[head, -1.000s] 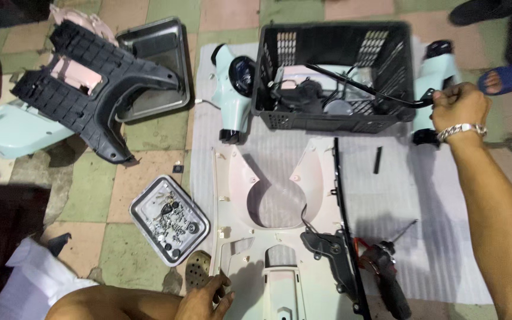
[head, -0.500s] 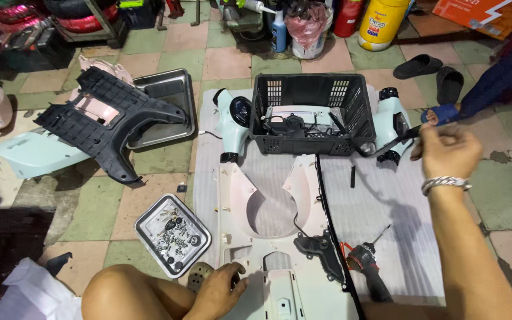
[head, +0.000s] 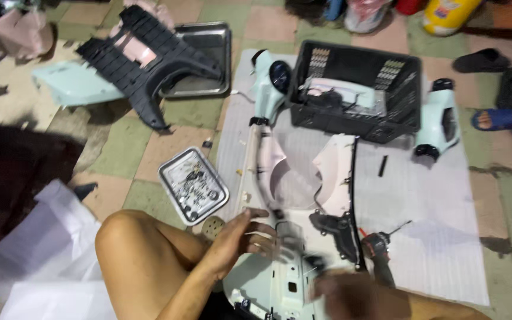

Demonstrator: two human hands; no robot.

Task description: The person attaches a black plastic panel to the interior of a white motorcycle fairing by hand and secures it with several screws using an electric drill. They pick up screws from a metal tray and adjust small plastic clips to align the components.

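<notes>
Head view: the left hand (head: 241,237), fingers spread, rests flat on the pale green scooter panel (head: 280,278) lying between both hands; the blurred right hand (head: 342,293) touches its lower edge, grip unclear. Probably light, stiff, brittle plastic: best held by the rims, clear of the cordless drill (head: 380,255)

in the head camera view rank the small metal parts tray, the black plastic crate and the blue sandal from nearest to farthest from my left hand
1. Small metal parts tray: just up and to the left of the left hand, on the tiled floor.
2. Black plastic crate: farther up and to the right, at the top of the white sheet.
3. Blue sandal: farthest, by the right edge of the view.
</notes>
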